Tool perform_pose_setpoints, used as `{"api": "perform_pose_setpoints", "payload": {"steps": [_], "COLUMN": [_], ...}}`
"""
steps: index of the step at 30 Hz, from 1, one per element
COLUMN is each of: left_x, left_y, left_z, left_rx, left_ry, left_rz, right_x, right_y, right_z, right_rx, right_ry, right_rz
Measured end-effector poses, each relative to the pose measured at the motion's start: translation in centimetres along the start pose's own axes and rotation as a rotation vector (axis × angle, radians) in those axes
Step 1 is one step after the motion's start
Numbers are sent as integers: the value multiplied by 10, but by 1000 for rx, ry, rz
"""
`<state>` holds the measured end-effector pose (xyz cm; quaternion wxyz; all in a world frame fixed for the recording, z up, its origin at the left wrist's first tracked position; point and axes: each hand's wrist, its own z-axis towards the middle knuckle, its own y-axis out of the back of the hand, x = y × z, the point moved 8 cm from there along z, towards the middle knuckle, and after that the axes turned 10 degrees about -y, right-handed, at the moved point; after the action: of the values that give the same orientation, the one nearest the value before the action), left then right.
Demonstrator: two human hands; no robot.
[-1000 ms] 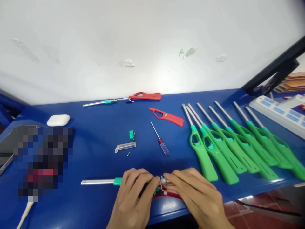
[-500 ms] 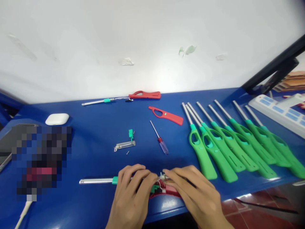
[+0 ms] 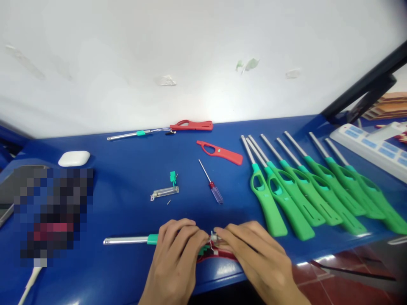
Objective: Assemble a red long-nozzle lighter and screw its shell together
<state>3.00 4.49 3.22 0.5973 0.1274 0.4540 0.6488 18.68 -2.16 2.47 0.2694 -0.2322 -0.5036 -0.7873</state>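
Note:
Near the table's front edge lies a red lighter body [image 3: 208,257], opened, with green and black parts and a thin white wire inside. Its metal tube [image 3: 125,240] with a green collar points left. My left hand [image 3: 178,254] has its fingers curled over the collar end of the body. My right hand [image 3: 262,258] pinches a small clear fuel tank [image 3: 216,238] with a metal valve above the red shell. Fingertips of both hands nearly meet at the valve. The undersides of my fingers are hidden.
A screwdriver [image 3: 211,182], a clear tank [image 3: 165,192], a green piece [image 3: 173,177] and a tiny screw lie mid-table. Behind are red shells [image 3: 222,153] and a tube with wires. Several green lighters [image 3: 270,207] and a power strip [image 3: 372,144] stand right; a white case [image 3: 74,158] left.
The whole view has shifted slightly. My right fingers have come down a little with the clear tank over the red shell, covering more of it. My left hand stays nearly the same.

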Motion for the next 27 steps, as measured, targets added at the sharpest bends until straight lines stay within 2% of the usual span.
{"api": "perform_pose_setpoints", "payload": {"steps": [7,12,17,21,27], "left_x": [0,-6,-8,-6,-12], "left_y": [0,19,35,35,24], "left_z": [4,-3,-19,-21,-17], "left_rx": [8,-23,32,50,37], "left_ry": [14,128,87,72,38], "left_rz": [68,119,226,225,196], "right_x": [10,6,11,10,6], "right_y": [6,4,6,6,6], "right_z": [16,18,13,9,7], "right_rx": [-80,-9,2,-5,-6], "right_ry": [20,-38,-80,-118,-137], "right_rz": [-117,-77,20,8,-4]}}
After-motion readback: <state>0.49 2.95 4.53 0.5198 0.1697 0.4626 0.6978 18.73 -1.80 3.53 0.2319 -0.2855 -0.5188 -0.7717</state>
